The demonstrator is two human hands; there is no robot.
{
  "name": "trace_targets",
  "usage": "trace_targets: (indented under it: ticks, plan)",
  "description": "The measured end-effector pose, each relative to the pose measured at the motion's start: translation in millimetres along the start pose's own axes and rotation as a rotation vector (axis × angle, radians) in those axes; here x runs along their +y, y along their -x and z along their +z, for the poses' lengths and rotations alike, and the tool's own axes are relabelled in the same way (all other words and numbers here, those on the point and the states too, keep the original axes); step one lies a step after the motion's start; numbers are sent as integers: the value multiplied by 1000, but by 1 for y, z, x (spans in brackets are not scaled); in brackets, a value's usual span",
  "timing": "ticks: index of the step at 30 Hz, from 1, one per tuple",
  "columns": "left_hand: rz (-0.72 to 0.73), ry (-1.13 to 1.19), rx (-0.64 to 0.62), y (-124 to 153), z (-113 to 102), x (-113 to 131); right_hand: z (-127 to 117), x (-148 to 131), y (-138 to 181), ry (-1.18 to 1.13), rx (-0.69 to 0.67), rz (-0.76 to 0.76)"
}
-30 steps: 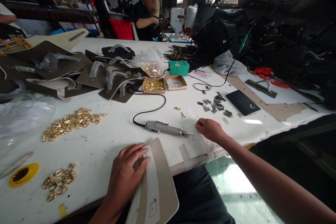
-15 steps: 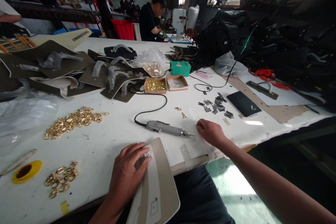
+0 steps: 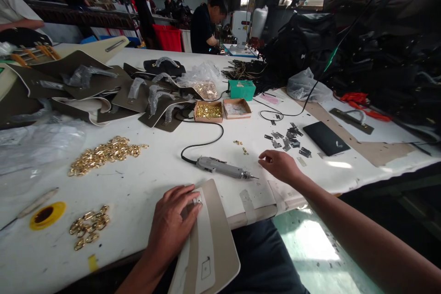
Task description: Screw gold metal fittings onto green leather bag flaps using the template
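Note:
My left hand grips a beige and taupe bag panel, which juts over the table edge above my lap. Its fingertips and thumb rest by a small pale plate with dark holes on the panel. On the table to the right, my right hand has loosely curled fingers, with a gap between thumb and forefinger and nothing visible in it. Several small gold fasteners lie just beyond its fingertips. A grey electric screwdriver lies between the hands, its bit pointing toward the right hand.
Gold chain links lie in a heap at left, near a yellow tape roll. Dark metal plates and a black notebook are at right. Behind stand a box of gold fasteners and stacked bag panels. Co-workers are farther back.
My right hand has loosened from a closed fist, its thumb and forefinger now apart. My left hand stays on the panel. The whole view has shifted slightly.

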State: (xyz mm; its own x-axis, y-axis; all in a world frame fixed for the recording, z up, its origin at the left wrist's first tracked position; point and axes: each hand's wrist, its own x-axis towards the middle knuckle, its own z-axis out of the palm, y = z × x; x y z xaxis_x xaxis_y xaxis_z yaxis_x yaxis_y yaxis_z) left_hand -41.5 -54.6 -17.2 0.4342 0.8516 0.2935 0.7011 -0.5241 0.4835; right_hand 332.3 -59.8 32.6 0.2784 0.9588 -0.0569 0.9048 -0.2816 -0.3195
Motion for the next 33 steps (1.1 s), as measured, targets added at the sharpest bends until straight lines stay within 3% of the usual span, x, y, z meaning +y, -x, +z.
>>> trace_targets:
  ticks: [9, 22, 33]
  plan:
    - [-5, -5, 5, 0, -3, 2, 24, -24, -39, 24, 25, -68]
    - [-2, 8, 15, 0, -2, 2, 6, -10, -57, 126, 6, 3]
    - [9, -5, 14, 1, -3, 1, 24, -28, -40, 110, 65, -228]
